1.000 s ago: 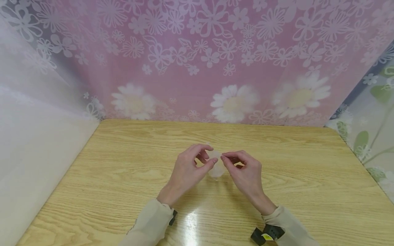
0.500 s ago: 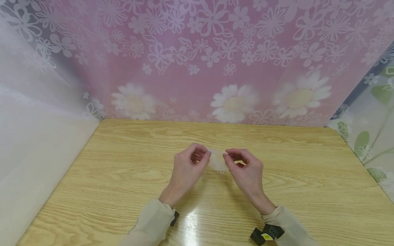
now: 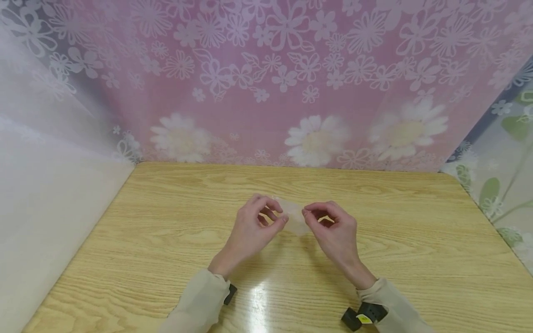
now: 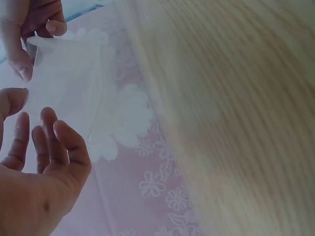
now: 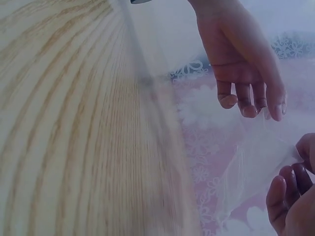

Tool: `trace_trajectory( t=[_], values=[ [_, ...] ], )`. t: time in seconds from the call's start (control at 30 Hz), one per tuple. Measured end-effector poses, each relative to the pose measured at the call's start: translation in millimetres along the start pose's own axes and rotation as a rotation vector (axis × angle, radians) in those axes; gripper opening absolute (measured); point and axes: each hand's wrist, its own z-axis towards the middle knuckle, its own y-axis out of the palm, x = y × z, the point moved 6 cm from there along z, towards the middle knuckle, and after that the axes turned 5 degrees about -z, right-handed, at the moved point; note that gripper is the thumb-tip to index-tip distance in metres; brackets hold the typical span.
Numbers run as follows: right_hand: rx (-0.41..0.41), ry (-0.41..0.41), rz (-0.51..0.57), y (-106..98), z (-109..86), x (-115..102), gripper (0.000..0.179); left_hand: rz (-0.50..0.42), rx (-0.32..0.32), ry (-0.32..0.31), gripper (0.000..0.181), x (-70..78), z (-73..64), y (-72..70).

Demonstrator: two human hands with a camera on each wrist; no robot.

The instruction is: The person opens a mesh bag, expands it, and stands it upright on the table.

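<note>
A small, thin, translucent plastic bag (image 3: pixel 294 219) hangs between the two hands above the table. My right hand (image 3: pixel 336 231) pinches its right edge between thumb and fingers; in the left wrist view a folded corner of the bag (image 4: pixel 66 81) shows at that hand. My left hand (image 3: pixel 255 230) is at the opposite edge, thumb and fingers loosely bent with a gap between the tips. From the right wrist view, the left hand's fingertips (image 5: pixel 250 112) are right by the bag's upper corner; whether they touch it I cannot tell.
A wood-grain table (image 3: pixel 175 240) lies under both hands. Pink flowered cloth (image 3: pixel 250 111) rises behind its far edge, with pale cloth (image 3: pixel 62 175) along the left and flowered cloth (image 3: pixel 499 162) on the right. Dark wrist devices (image 3: pixel 364 316) sit at the sleeves.
Half a second ago the left thumb and finger were together on the bag's edge; now they are apart. The bag is tilted differently. The right hand keeps its pinch almost in place.
</note>
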Motion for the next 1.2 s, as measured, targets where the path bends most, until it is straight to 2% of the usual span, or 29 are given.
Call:
trace_trajectory(
  t=[0.17,0.27,0.43,0.7,0.83,1.0,1.2],
  values=[
    [-0.040,-0.124,-0.025,0.6,2.8,-1.0,0.017,0.017,-0.034,0.010,0.014,0.1,0.1,2.7],
    [-0.067,-0.149,-0.040,1.5,5.4,0.2,0.015,0.055,-0.025,0.019,0.010,0.5,0.1,3.2],
    [-0.095,-0.148,-0.069,3.0,6.1,1.5,0.014,0.054,0.024,0.012,0.006,0.5,-0.7,0.9],
    [-0.014,-0.130,-0.096,1.5,3.4,4.5,0.019,-0.034,0.115,-0.064,0.005,-8.1,-1.5,-2.0],
    [-0.039,-0.096,-0.079,0.6,1.9,6.6,0.019,-0.068,0.132,-0.108,0.006,-10.6,-2.0,-2.4],
    [-0.085,-0.045,-0.072,-1.8,1.2,10.9,0.017,-0.100,0.141,-0.127,0.009,-10.1,-2.4,-2.9],
    [-0.130,-0.068,-0.121,-1.8,-0.6,12.3,0.015,-0.121,0.146,-0.122,0.007,-9.4,-2.1,-2.7]
  ],
)
